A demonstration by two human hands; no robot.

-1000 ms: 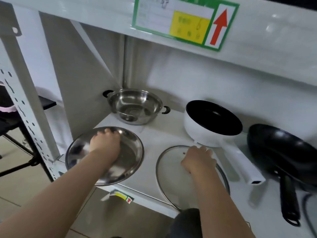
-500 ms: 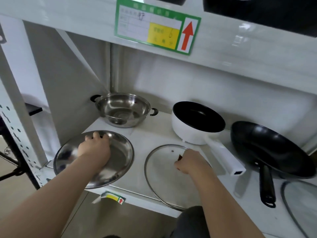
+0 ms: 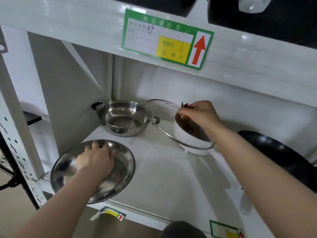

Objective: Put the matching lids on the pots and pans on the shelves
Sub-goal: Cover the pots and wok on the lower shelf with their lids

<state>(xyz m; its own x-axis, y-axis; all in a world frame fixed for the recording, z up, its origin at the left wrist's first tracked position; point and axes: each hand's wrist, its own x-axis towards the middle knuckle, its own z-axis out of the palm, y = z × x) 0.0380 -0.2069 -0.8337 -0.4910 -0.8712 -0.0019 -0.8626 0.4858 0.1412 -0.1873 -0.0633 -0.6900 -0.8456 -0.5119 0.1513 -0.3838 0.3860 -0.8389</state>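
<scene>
A steel two-handled pot stands open at the back left of the white shelf. In front of it lies a round steel lid, with my left hand closed over its middle. My right hand grips the knob of a glass lid and holds it tilted in the air over the white saucepan, which has a dark inside. The lid's lower rim hangs in front of the saucepan's wall.
A black frying pan lies at the right end of the shelf. The upper shelf edge carries a green label with a red arrow. Dark pans stand on the shelf above. A perforated upright borders the left.
My right hand has lifted the glass lid off the shelf front and carried it up and back over the white saucepan. My left hand has stayed on the steel lid.
</scene>
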